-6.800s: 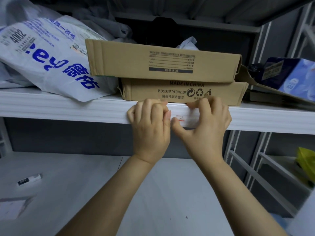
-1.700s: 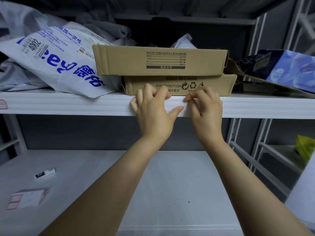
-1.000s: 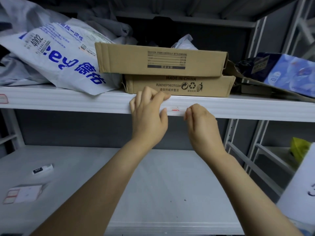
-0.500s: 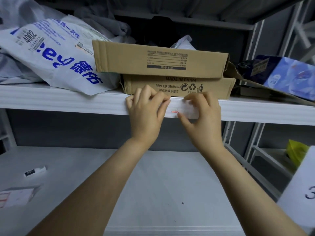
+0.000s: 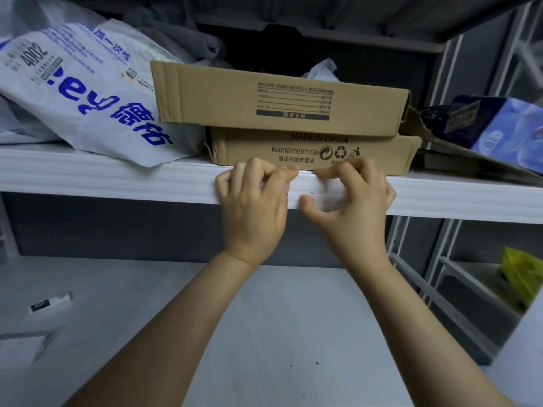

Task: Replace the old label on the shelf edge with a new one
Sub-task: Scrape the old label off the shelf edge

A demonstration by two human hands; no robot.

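A white label with a small red mark lies on the front of the white shelf edge, below the stacked cartons. My left hand has its fingers curled at the label's left end, fingertips and thumb pinched together at the top of the edge. My right hand presses on the label from the right, with the forefinger along its top edge and the thumb at its lower left corner. Most of the label is hidden by both hands.
Two flat cardboard cartons are stacked on the shelf right behind my hands. A white plastic bag with blue print lies to the left, a blue pack to the right. On the lower shelf at the left lie a label sheet and a small white strip.
My right hand dropped away from the edge a second ago and has come back onto the label, with its thumb and forefinger now spread apart. The left hand has stayed at the label's left end.
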